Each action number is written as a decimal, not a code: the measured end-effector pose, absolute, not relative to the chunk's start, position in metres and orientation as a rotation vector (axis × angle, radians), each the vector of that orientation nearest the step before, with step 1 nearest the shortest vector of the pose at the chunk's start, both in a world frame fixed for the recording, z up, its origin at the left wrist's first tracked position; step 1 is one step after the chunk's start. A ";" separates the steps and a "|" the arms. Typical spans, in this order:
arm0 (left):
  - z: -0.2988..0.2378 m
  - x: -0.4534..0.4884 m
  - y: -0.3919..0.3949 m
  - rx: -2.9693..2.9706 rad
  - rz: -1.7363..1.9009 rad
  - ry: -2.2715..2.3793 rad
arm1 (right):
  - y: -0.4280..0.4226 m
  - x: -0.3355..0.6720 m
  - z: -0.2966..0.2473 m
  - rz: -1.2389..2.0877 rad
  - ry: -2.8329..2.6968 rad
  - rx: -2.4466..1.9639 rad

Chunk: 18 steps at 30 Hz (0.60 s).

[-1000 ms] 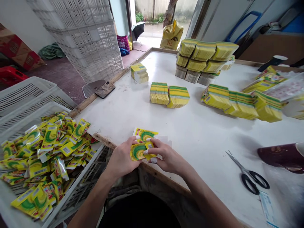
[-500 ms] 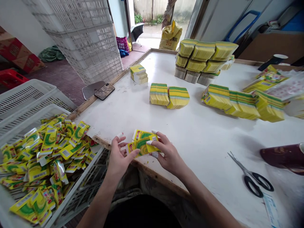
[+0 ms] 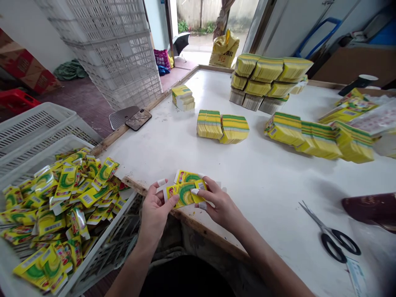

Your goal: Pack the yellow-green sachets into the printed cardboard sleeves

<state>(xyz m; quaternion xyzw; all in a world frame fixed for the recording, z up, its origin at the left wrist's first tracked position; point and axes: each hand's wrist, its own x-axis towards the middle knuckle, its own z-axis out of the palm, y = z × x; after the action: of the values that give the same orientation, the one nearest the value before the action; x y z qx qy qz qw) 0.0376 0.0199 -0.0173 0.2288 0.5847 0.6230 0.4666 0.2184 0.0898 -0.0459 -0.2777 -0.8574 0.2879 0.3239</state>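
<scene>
At the near edge of the white table, a flat yellow-and-green carton is held between both hands. My left hand pinches its left end, thumb on top and the other fingers bent behind it. My right hand grips the right end, with white covers on the fingertips. Just behind it, partly covered, shows a second yellow carton; whether it lies on the table or is held too, I cannot tell. To my left, a white plastic crate is heaped with loose flat cartons.
Bundled carton stacks stand mid-table, with a row of bundles at right and a taller pile behind. Black-handled scissors and a dark red cup are at right. A phone lies on the left edge.
The held carton stays almost in place. My right fingers have shifted slightly on its right end, and my left thumb has moved a little left. The whole view has shifted slightly.
</scene>
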 end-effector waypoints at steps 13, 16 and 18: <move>-0.016 0.037 0.024 0.587 1.512 1.380 | 0.087 0.219 -0.039 1.148 -1.997 -0.832; -0.020 0.041 0.023 0.573 1.514 1.357 | 0.085 0.216 -0.040 1.240 -1.904 -0.867; -0.022 0.042 0.022 0.550 1.504 1.344 | 0.084 0.216 -0.039 1.303 -1.881 -0.834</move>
<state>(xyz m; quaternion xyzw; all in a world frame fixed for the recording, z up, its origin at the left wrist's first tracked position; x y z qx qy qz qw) 0.0420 0.0216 -0.0218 0.2277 0.5562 0.6222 0.5016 0.2160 0.0844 -0.0391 -0.3214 -0.7247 0.5019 0.3458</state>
